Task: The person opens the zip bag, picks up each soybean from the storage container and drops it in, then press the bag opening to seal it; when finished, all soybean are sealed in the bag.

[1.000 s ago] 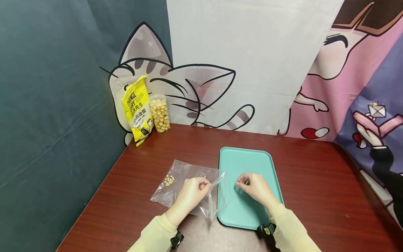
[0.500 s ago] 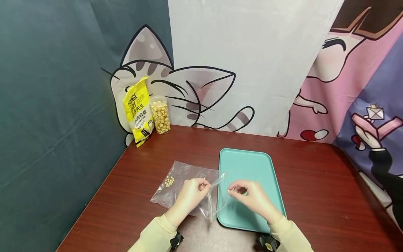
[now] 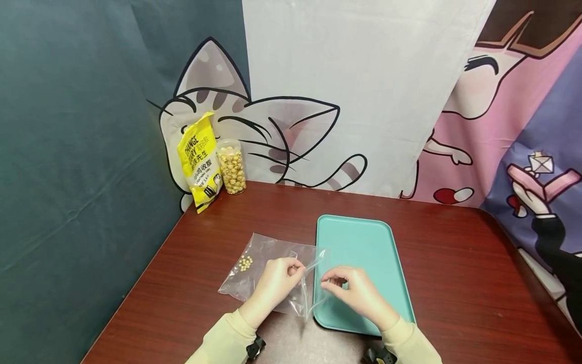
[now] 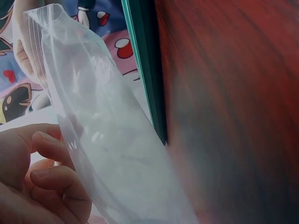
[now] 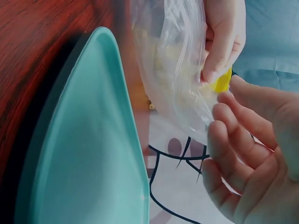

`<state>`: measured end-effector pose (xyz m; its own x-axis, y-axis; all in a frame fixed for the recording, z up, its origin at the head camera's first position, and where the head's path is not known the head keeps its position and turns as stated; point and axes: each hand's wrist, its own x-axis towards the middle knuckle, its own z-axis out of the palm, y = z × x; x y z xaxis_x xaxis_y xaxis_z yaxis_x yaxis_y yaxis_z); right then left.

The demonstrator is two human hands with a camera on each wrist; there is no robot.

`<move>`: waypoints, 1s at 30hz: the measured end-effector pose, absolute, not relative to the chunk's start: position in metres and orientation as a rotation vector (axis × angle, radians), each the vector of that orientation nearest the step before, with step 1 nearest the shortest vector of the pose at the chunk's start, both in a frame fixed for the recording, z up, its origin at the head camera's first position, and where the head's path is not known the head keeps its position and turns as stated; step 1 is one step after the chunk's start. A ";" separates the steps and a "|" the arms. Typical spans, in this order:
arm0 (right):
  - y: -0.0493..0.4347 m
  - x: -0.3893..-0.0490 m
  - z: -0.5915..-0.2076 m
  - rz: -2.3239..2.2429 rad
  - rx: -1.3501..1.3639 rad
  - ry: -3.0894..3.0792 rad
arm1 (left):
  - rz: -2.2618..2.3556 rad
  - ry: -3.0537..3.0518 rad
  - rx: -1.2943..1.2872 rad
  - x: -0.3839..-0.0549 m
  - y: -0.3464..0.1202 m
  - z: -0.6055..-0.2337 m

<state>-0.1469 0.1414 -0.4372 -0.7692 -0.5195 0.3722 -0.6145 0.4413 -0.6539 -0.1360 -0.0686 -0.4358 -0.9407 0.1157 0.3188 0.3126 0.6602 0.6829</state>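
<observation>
My left hand (image 3: 276, 279) pinches the clear zip bag (image 3: 268, 247) near its mouth, where the zip strip crosses. The bag lies on the table, and its mouth end stands raised over the left side of a turquoise tray (image 3: 359, 242). Several small pale yellow balls (image 3: 245, 263) lie in the bag's far left corner. My right hand (image 3: 354, 293) hovers over the tray at the bag's mouth, fingers loosely curved. Its thumb and fingertips stand slightly apart, with nothing visible between them. In the right wrist view those fingertips (image 5: 217, 133) are right at the bag's edge.
A yellow printed packet (image 3: 200, 162) and a clear jar (image 3: 232, 167) of round yellow pieces stand at the table's back left corner. Printed cloth (image 3: 386, 91) hangs behind the brown table (image 3: 454, 278). A plain blue-green cloth (image 3: 68, 151) borders the left.
My right hand has moved left and nearer to me, from over the tray to the bag's mouth, and its fingertips have parted a little. My left hand keeps its pinch on the bag.
</observation>
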 end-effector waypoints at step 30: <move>0.149 -0.150 -0.432 1.086 0.966 -2.410 | -0.813 -2.756 -0.718 -0.120 -0.086 -0.420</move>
<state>-0.1501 0.1491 -0.4319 -0.7173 -0.4484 0.5333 -0.6966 0.4805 -0.5329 -0.1199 -0.0856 -0.4203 -0.8673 0.3984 0.2985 0.4966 0.7340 0.4633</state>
